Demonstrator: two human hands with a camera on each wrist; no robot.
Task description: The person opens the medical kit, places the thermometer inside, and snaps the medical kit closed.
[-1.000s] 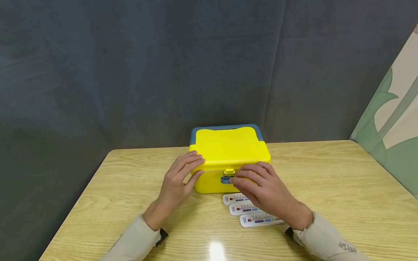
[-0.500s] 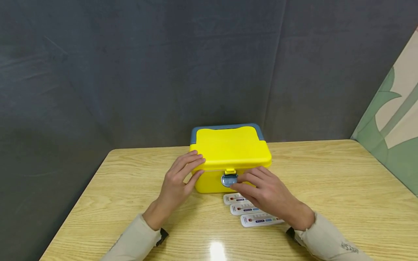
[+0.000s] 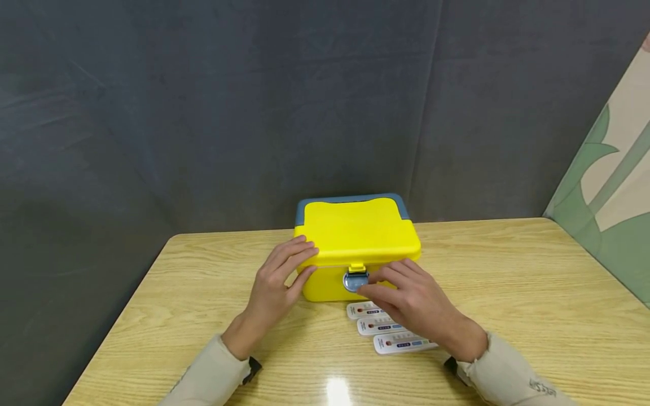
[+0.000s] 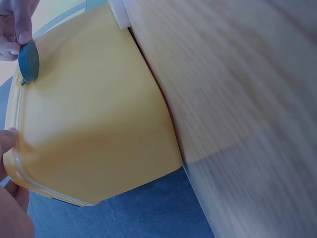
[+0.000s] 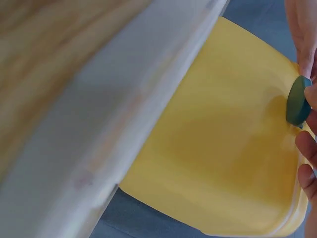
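A yellow plastic box (image 3: 350,228) with a blue carry handle (image 3: 350,198) stands near the back of the table, its lid down. On its front is a round blue latch (image 3: 354,282), tilted outward below a small yellow catch (image 3: 357,268). My right hand (image 3: 413,301) pinches the edge of this latch between thumb and fingers; in the left wrist view the blue latch (image 4: 29,62) sticks out from the box wall. My left hand (image 3: 276,276) grips the front left corner, fingers over the lid and thumb at the seam in front.
Three slim white cases printed with a thermometer scale lie in front of the box: a rear one (image 3: 359,310), a middle one (image 3: 370,326) and a front one (image 3: 398,343), partly under my right hand. A dark curtain (image 3: 254,113) hangs behind the table (image 3: 203,304).
The blue latch has swung downward, so more of its face shows. My right hand has shifted slightly down with it, its fingers lower on the box front. The left hand has stayed put.
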